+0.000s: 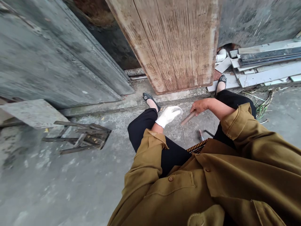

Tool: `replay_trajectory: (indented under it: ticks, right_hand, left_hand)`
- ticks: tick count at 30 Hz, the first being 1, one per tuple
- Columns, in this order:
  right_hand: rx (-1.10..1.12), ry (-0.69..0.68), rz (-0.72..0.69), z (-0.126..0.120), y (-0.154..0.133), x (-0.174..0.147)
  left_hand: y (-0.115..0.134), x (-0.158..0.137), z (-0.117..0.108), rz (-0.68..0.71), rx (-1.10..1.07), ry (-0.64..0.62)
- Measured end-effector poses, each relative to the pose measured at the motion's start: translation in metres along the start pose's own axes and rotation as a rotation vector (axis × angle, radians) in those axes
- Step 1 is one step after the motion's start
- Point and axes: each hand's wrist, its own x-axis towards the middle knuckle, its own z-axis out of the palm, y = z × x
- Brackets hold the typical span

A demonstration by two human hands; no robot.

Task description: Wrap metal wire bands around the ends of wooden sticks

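My left hand (168, 116) wears a white knitted glove and is held above the concrete floor between my knees. Its fingers are curled together; what they hold, if anything, is hidden. To its right, my bare right hand (199, 106) is closed around one end of a brown stick (188, 118), which looks like wood. The stick's free end points down and left toward the glove, apart from it. Below my right hand, a short bolt-like piece (201, 135) and a thin dark rod (208, 133) lie on the floor.
A large wooden plank panel (174, 47) leans ahead of my feet. White and dark strips (265, 64) are stacked at right beside a white pipe (221, 56). A small wooden stool (82, 136) lies tipped at left, near a grey board (33, 111). An orange-and-black woven edge (197, 147) shows beneath me.
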Motion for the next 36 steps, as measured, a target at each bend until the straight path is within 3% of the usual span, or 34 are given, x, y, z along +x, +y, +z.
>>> replay_trajectory:
  ticks: [2,6,8,11,14,16,20,23,26,28,30,33,34,36]
  right_hand:
    - [0.187,-0.016,-0.119,0.000,-0.002,-0.006]
    - [0.492,0.443,-0.221,-0.007,-0.001,-0.016]
    - [0.600,0.631,-0.161,-0.010,0.000,-0.017]
    - [0.599,0.717,0.028,-0.011,0.000,-0.013]
    - [0.474,0.611,0.172,-0.012,-0.001,-0.010]
    - [0.461,0.541,0.185,-0.013,-0.001,-0.008]
    - [0.318,0.586,0.231,-0.010,0.001,-0.003]
    - [0.122,0.532,0.302,-0.002,0.001,0.004]
    - [-0.124,0.386,0.331,0.006,-0.002,0.009]
    - [-0.222,0.202,0.282,0.008,-0.005,0.009]
    - [-0.181,-0.040,0.192,0.008,-0.007,0.006]
    - [0.132,-0.314,0.023,0.002,-0.005,-0.006]
    - [0.271,-0.316,-0.046,-0.001,-0.003,-0.012]
    - [0.525,-0.144,-0.197,-0.008,0.003,-0.022]
  left_hand:
    - [-0.007,0.004,-0.003,-0.014,0.015,0.047]
    - [-0.010,0.008,0.007,-0.078,-0.050,0.111]
    - [-0.004,0.006,0.016,-0.125,-0.132,-0.009]
    - [0.006,0.002,0.026,-0.181,-0.216,-0.222]
    - [0.012,-0.001,0.026,-0.191,-0.235,-0.282]
    - [0.011,-0.001,0.023,-0.169,-0.221,-0.275]
    - [0.005,-0.001,0.020,-0.125,-0.200,-0.227]
    - [0.004,0.001,0.025,-0.147,-0.155,-0.249]
    - [0.001,0.003,0.028,-0.093,0.017,-0.216]
    - [-0.003,0.005,0.027,-0.041,0.138,-0.136]
    - [-0.008,0.007,0.027,-0.044,0.153,-0.091]
    - [-0.016,0.008,0.026,-0.103,-0.056,-0.108]
    - [-0.017,0.008,0.025,-0.127,-0.152,-0.114]
    - [-0.018,0.008,0.024,-0.155,-0.328,-0.085]
